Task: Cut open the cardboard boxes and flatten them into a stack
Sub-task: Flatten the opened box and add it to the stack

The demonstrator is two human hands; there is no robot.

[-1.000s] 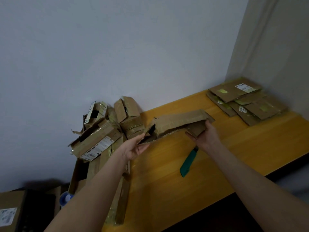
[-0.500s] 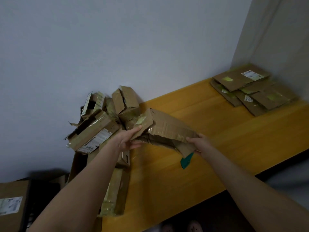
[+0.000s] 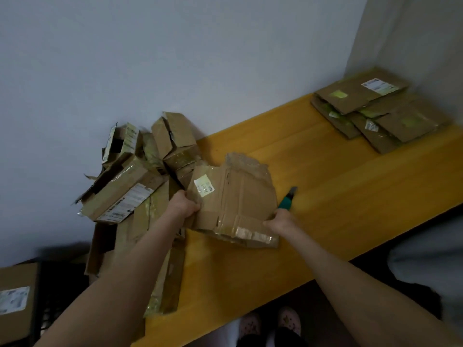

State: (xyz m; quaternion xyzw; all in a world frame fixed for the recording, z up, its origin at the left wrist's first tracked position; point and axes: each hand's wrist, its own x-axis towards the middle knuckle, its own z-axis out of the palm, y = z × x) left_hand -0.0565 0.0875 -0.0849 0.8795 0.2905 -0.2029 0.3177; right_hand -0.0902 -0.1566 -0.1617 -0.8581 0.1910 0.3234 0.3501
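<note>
Opened cardboard box (image 3: 233, 196), partly flattened, is held over the near left part of the yellow table (image 3: 325, 186). The left hand (image 3: 184, 205) grips its left edge with curled fingers; the right hand (image 3: 280, 221) grips its lower right edge. A green-handled knife (image 3: 288, 200) shows just beyond the right hand. Uncut boxes (image 3: 140, 176) are heaped at left; the flattened stack (image 3: 380, 108) lies at far right.

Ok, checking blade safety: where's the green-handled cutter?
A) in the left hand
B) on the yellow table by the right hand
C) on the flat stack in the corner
B: the cutter lies on the table just past the right hand, which grips the box along with the left hand.
</note>
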